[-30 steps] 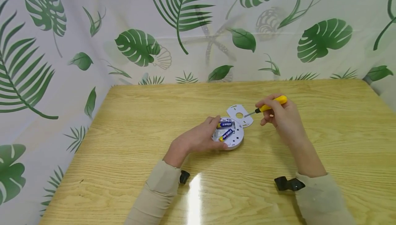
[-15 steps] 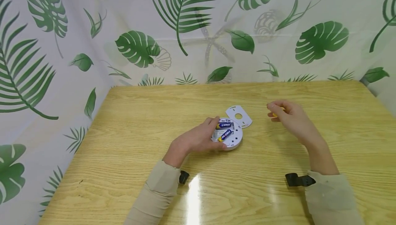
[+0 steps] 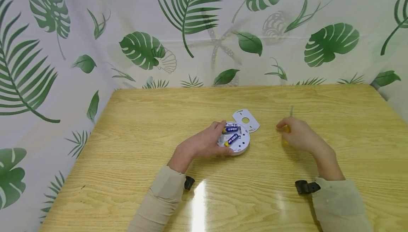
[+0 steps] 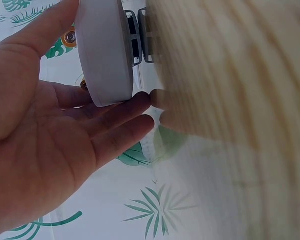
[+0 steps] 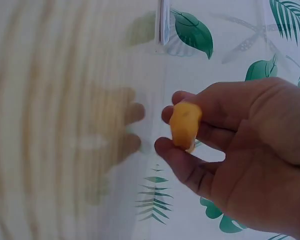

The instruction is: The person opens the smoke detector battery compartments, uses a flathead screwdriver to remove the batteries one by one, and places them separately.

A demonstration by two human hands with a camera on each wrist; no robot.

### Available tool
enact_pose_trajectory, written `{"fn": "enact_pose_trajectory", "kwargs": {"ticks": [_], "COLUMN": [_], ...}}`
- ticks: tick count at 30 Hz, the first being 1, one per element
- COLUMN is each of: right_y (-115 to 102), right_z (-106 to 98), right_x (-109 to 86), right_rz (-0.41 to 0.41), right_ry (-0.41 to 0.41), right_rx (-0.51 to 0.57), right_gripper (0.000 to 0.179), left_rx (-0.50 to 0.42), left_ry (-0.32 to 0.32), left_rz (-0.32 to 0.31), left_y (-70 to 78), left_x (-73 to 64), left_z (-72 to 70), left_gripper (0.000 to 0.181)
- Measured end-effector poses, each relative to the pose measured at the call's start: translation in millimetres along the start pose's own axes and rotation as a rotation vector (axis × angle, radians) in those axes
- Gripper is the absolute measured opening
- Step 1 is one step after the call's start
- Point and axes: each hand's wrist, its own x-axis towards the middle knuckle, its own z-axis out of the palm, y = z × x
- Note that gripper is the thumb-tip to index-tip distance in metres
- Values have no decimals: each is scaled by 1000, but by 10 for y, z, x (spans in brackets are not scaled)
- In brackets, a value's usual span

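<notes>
My left hand grips a round white smoke alarm from its left side, thumb at the near edge and fingers at the far edge. Its back faces up, with two blue-and-yellow batteries in the bay. In the left wrist view the alarm's pale side wall stands between thumb and fingers. My right hand, off to the right, holds a screwdriver by its yellow handle between thumb and fingers. The thin metal shaft points to the far side of the table in the head view.
A flat white mounting plate with a round centre hole lies against the alarm's far right edge. The wooden table meets a leaf-printed cloth at the back and left.
My right hand has moved right, away from the mounting plate. The screwdriver has swung from pointing left at the plate to pointing away from me. The left hand stays in place.
</notes>
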Motion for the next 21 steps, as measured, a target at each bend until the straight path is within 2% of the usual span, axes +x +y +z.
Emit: {"fn": "enact_pose_trajectory", "kwargs": {"ticks": [5, 11, 21], "right_y": [29, 24, 16], "right_z": [19, 19, 22], "right_x": [-10, -26, -49], "right_rz": [0, 63, 53], "right_ry": [-16, -29, -24], "right_rx": [-56, -111, -146], "right_gripper": [37, 48, 45], "left_rx": [7, 3, 7], "left_ry": [6, 1, 6], "left_rz": [3, -6, -9], "left_y": [10, 33, 36], "left_x": [3, -13, -26], "left_z": [-5, -5, 0], "left_gripper": [101, 101, 100]}}
